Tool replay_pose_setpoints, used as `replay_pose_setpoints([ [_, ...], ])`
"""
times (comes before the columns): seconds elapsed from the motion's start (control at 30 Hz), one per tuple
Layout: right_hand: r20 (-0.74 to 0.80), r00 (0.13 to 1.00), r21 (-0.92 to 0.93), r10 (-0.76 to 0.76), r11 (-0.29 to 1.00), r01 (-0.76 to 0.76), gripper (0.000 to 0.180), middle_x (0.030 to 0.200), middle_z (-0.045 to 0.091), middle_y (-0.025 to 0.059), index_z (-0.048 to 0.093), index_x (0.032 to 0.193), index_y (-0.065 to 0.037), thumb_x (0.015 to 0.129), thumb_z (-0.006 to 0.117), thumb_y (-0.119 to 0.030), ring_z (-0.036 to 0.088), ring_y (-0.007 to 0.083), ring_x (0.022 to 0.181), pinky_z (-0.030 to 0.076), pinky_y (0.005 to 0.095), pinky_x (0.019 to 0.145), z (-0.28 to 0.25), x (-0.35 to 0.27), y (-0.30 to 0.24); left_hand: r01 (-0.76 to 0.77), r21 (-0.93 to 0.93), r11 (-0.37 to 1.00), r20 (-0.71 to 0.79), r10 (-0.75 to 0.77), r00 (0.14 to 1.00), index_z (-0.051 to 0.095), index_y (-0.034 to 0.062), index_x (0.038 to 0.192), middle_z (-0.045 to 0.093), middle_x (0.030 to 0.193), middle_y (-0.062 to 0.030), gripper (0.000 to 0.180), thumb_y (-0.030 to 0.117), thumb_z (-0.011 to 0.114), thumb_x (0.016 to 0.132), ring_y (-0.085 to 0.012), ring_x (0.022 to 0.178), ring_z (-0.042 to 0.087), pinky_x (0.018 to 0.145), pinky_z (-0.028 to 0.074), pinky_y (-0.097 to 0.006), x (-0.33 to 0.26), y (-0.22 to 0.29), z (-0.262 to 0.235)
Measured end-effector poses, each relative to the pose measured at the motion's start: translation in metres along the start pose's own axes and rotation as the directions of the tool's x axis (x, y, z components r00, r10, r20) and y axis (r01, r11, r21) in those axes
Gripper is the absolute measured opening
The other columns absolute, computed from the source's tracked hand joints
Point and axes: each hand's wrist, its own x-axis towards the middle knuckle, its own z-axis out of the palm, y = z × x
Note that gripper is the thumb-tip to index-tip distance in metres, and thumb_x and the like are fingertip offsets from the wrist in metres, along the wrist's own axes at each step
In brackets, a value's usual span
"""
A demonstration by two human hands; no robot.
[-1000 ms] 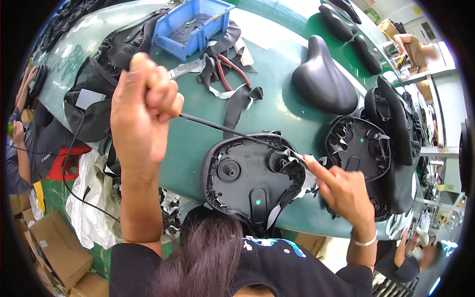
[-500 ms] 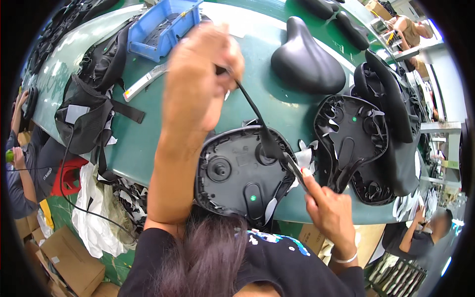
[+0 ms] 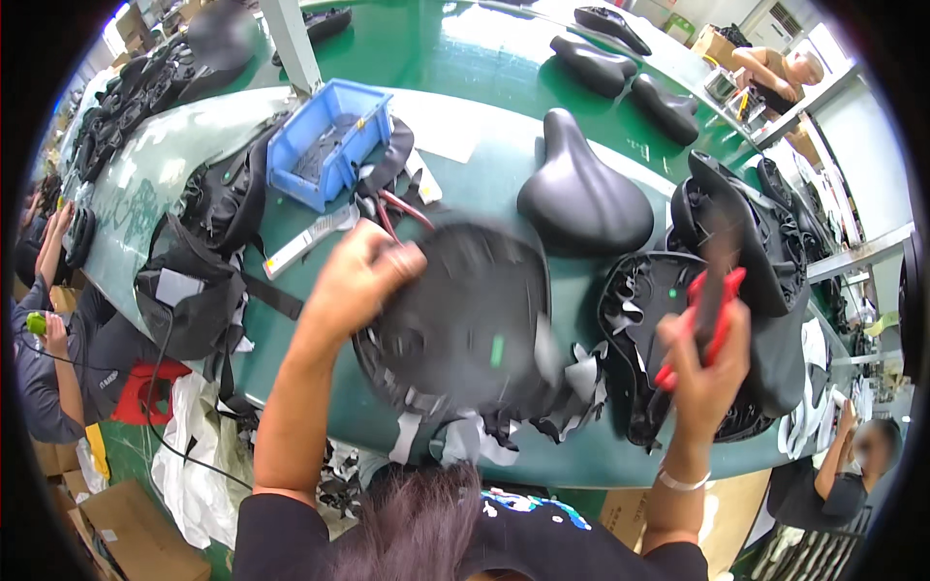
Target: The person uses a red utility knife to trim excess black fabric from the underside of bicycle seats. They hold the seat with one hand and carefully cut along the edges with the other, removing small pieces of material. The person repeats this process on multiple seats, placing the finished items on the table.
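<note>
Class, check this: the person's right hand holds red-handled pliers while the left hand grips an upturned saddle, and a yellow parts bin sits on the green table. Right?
Not quite. The parts bin is blue, not yellow, as the head view shows. The rest stands: the right hand holds red-handled pliers, the left hand grips the upturned saddle, on the green table.

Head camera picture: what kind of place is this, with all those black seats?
Probably a bicycle saddle workshop: finished saddles lie along a long green table, and the left hand holds an upturned saddle base.
</note>
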Motion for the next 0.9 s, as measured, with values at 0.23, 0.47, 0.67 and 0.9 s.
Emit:
replay_pose_setpoints([
  [0.23,-0.04,0.991,0.682,0.129,0.728,-0.067,0.029,0.075,0.056,0.004,0.051,0.099,-0.001,0.078,0.069,-0.01,0.058,0.0121,0.061,0.044,0.0215,0.048,0.095,0.228,0.036,-0.409,-0.07,0.91,0.426,0.398,0.813,0.063,0.0056,0.077,0.065,0.086,-0.0079,0.017,0.02,0.06,0.086,-0.0273,0.087,0.063,0.074,0.05,-0.035,0.041,0.006,0.079],
  [0.47,0.343,0.699,0.729,0.627,0.291,-0.619,0.049,0.096,0.053,0.0138,0.049,0.117,-0.013,0.073,0.071,-0.011,0.058,0.0339,0.068,0.052,0.0532,0.061,0.243,0.354,0.196,-0.528,-0.02,0.849,0.21,0.52,0.828,0.058,0.0079,0.063,0.066,0.081,-0.0022,0.025,0.023,0.074,0.075,-0.0218,0.085,0.064,0.077,0.042,-0.036,0.052,-0.031,0.097],
  [0.67,0.083,0.716,0.937,0.694,0.191,-0.293,0.04,0.113,0.051,0.0084,0.053,0.113,-0.013,0.077,0.068,-0.009,0.055,0.0265,0.097,0.052,0.0543,0.069,0.265,0.394,0.241,-0.495,0.035,0.868,0.049,0.493,0.868,0.056,0.01,0.062,0.065,0.073,-0.0002,0.027,0.026,0.071,0.077,-0.017,0.084,0.065,0.085,0.039,-0.038,0.06,-0.024,0.091],
  [0.9,0.259,0.921,0.526,0.29,0.757,-0.386,0.034,0.077,0.056,-0.0006,0.067,0.105,-0.013,0.075,0.073,-0.027,0.049,0.0102,0.057,0.047,0.0257,0.05,0.145,0.334,0.074,-0.472,0.171,0.865,-0.159,0.497,0.853,0.064,0.0059,0.072,0.066,0.077,-0.0054,0.022,0.024,0.062,0.084,-0.0214,0.081,0.06,0.081,0.037,-0.038,0.059,-0.024,0.091],
])
